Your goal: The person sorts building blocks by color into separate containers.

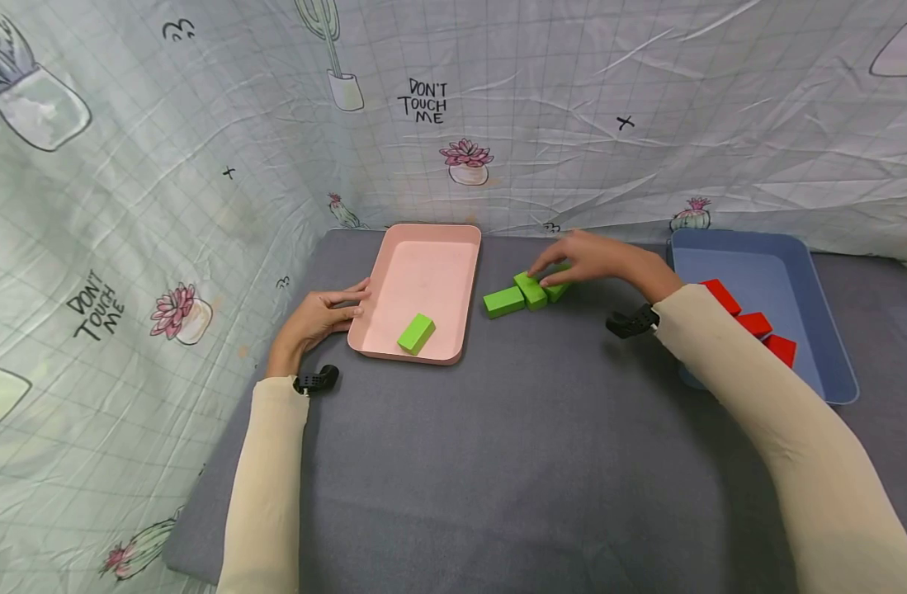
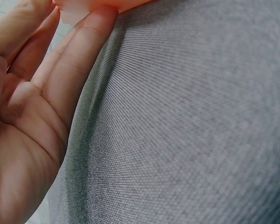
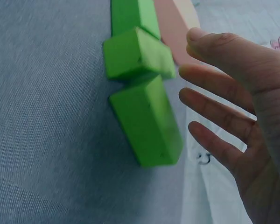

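At the left edge of a pink tray point(image 1: 423, 256), my left hand point(image 1: 314, 320) holds the rim; the left wrist view shows fingertips against the tray's underside and edge. One green block point(image 1: 417, 334) lies inside that tray. To its right, three green blocks sit close together on the table: a left one point(image 1: 504, 302), a middle one point(image 1: 531, 290) and a right one point(image 1: 558, 289) partly hidden by my right hand point(image 1: 588, 256). That hand hovers over the middle and right blocks. The right wrist view shows its fingers point(image 3: 219, 77) spread apart, with nothing between them.
A blue tray point(image 1: 832, 346) stands at the right, partly under my right forearm, with several red blocks point(image 1: 753, 323) in it. Grey cloth point(image 1: 512, 454) covers the table. A printed curtain point(image 1: 557, 124) hangs along the back and left sides.
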A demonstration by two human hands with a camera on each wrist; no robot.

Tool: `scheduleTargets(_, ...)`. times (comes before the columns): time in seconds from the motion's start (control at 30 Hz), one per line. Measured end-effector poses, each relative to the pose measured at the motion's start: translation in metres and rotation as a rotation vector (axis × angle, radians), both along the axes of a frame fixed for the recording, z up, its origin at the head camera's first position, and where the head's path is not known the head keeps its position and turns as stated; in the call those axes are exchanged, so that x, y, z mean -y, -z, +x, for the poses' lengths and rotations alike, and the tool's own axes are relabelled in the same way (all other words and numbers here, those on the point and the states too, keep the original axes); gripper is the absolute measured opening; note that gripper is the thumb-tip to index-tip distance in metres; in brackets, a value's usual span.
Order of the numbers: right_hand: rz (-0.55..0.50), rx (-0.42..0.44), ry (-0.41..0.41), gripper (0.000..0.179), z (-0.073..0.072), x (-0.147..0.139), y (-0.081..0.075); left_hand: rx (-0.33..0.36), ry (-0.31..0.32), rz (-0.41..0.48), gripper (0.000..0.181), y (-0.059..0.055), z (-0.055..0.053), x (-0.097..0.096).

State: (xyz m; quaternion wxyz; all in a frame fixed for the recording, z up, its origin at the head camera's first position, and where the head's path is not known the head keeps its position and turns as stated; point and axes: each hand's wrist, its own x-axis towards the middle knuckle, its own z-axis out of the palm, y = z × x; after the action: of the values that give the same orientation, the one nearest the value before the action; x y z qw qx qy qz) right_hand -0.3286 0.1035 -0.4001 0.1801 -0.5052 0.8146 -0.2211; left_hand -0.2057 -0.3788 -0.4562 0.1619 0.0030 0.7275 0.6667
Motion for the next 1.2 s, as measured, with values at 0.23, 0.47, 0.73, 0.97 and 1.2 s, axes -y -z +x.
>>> scheduleTargets(0.23,0.01,-0.024,0.012,0.032,-0.007,-0.016,0.013,0.01,-0.003,0.001,0.05,-0.002,0.0,-0.001)
scheduleTargets(0.47,-0.019,0.032,0.006,0.04,-0.016,-0.029,0.021,0.005,-0.006,-0.006,0.049,-0.002,0.0,0.0)
scheduleTargets(0.73,-0.007,0.084,0.034,0.044,-0.022,-0.035,0.027,0.002,-0.006,-0.015,0.048,-0.002,0.0,-0.001)
scheduleTargets(0.97,-0.043,0.104,0.049,0.041,-0.025,-0.036,0.034,0.01,-0.009,-0.008,0.049,-0.001,-0.001,-0.001)
scheduleTargets(1.2,-0.051,0.146,0.071,0.041,-0.034,-0.037,0.042,0.011,0.0,-0.01,0.05,-0.001,-0.002,0.0)
